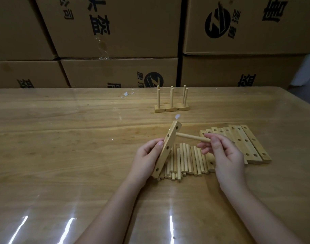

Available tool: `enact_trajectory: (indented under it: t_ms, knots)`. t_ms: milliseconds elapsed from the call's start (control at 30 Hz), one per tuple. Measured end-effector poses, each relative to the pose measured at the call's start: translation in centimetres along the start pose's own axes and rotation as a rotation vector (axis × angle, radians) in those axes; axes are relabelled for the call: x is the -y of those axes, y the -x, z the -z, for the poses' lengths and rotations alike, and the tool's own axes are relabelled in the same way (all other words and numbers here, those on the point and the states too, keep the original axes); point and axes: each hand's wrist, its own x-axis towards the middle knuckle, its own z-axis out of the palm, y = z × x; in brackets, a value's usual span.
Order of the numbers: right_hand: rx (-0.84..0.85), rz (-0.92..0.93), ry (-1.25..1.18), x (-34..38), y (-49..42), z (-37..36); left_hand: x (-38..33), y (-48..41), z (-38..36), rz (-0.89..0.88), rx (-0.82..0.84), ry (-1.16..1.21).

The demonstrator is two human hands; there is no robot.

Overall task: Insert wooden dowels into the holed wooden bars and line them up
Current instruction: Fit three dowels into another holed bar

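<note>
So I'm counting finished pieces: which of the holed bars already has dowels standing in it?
The bar alone at the far side of the table, with dowels upright. The others lie flat or sit in the left hand.

Glossy, clear-coated wood grain on the bench (66, 134), mirroring streaks of overhead light near its front edge. Pale, unfinished matt wood for the holed bar (165, 152), the dowel (189, 136), the loose dowels (186, 161), the stacked bars (245, 141) and the finished rack (171, 108). Dull brown corrugated card, black-printed, on the boxes (115, 32); shiny clear tape down one seam.
</note>
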Motion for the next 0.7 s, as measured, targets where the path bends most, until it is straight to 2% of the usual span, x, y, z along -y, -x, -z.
enact_trajectory:
  t_ms: [500,700]
  knots:
    - [-0.041,0.036,0.19,-0.6,-0.3,0.59,0.11,-0.04,0.0,-0.018,0.036,-0.055]
    - [-0.051,0.162,0.249,-0.42,-0.15,0.74,0.21,-0.07,-0.05,-0.041,0.041,-0.077]
